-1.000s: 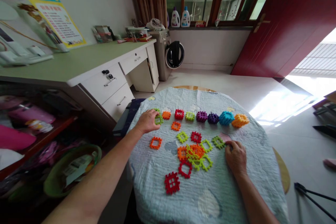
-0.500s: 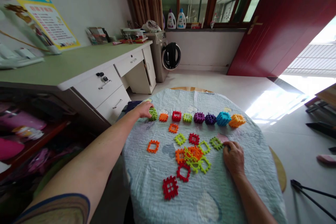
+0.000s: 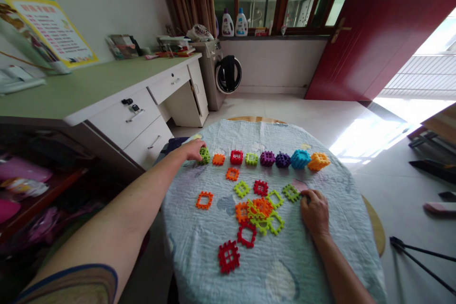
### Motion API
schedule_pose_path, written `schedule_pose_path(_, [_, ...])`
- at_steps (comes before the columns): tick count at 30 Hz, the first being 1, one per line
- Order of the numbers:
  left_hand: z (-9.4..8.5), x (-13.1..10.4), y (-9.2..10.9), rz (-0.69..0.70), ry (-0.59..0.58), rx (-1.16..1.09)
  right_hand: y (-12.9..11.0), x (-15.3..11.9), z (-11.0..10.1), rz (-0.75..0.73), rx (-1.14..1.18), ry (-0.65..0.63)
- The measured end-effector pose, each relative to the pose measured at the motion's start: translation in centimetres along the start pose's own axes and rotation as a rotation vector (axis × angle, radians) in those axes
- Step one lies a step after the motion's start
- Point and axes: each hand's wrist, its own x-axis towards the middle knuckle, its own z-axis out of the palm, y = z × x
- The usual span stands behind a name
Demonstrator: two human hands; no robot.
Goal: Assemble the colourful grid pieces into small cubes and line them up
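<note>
At the far left of the table, my left hand (image 3: 194,149) has its fingers closed on a stack of green building tiles (image 3: 204,155). My right hand (image 3: 315,210) rests on the cloth with curled fingers, its tip close to a flat green tile (image 3: 291,193); what it holds, if anything, is hidden. A row runs rightward from my left hand: orange (image 3: 218,159), red (image 3: 236,156), light green (image 3: 251,158), purple (image 3: 267,158), dark violet (image 3: 282,159), blue (image 3: 300,158) and yellow-orange tile stacks (image 3: 319,161). Loose orange, red and lime tiles (image 3: 261,208) lie overlapping mid-table.
A pale blue cloth (image 3: 199,256) covers the round table. Nearer me lies a red tile (image 3: 229,256), and an orange frame (image 3: 204,200) is at the left. A desk (image 3: 117,80) stands left, a washing machine (image 3: 212,73) behind, a red door (image 3: 359,33) at right.
The view has shifted slightly. My left hand stays on the green stack and my right hand stays beside the flat green tile; the tiles keep their places.
</note>
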Motion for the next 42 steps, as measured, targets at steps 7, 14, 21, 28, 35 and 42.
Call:
schedule_pose_path(7, [0.9, 0.4, 0.0, -0.022, -0.059, 0.024, -0.3, 0.1, -0.2, 0.005, -0.005, 0.011])
schedule_pose_path(14, [1.1, 0.0, 0.1, -0.032, -0.06, 0.041, -0.7, 0.1, -0.5, 0.012, 0.003, 0.008])
schedule_pose_path(21, [0.7, -0.8, 0.3, -0.035, 0.043, -0.014, -0.6, 0.1, -0.5, 0.023, 0.013, -0.004])
schedule_pose_path(28, [3.2, -7.9, 3.7, -0.011, 0.576, -0.129, -0.1, 0.1, -0.2, 0.017, 0.018, -0.013])
schedule_pose_path(35, [11.4, -14.7, 8.3, -0.104, 0.683, -0.394, -0.3, 0.1, -0.2, 0.024, 0.01, -0.016])
schedule_pose_path(42, [13.3, -14.8, 9.5, -0.219, 0.708, -0.467, -0.8, 0.0, -0.5, 0.035, 0.004, -0.022])
